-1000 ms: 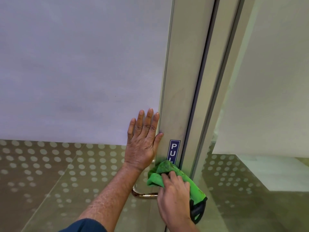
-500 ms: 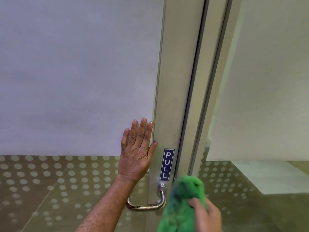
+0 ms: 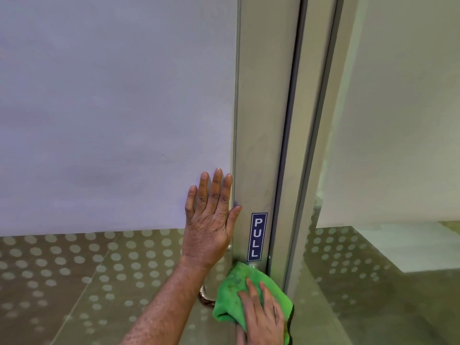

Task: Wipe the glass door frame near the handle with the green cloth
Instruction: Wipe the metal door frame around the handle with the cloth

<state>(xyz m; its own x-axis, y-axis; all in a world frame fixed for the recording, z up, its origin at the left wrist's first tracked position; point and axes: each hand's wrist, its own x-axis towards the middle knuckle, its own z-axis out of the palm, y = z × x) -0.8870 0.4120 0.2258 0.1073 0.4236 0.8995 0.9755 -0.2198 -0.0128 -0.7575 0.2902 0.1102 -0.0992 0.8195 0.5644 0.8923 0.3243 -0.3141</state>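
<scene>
A blue label [image 3: 257, 236] on the metal door frame [image 3: 258, 135] reads "PULL" in white vertical letters. Directly below the label, the right hand [image 3: 263, 317] presses the green cloth [image 3: 239, 292] flat against the frame, fingers extended over the cloth, which covers the handle mount. Left of the label, the left hand [image 3: 210, 220] lies open and flat on the glass panel [image 3: 112, 108], grasping nothing, its thumb touching the frame edge. The curved handle [image 3: 205, 298] shows below-left of the label, partly hidden by the forearm and cloth.
</scene>
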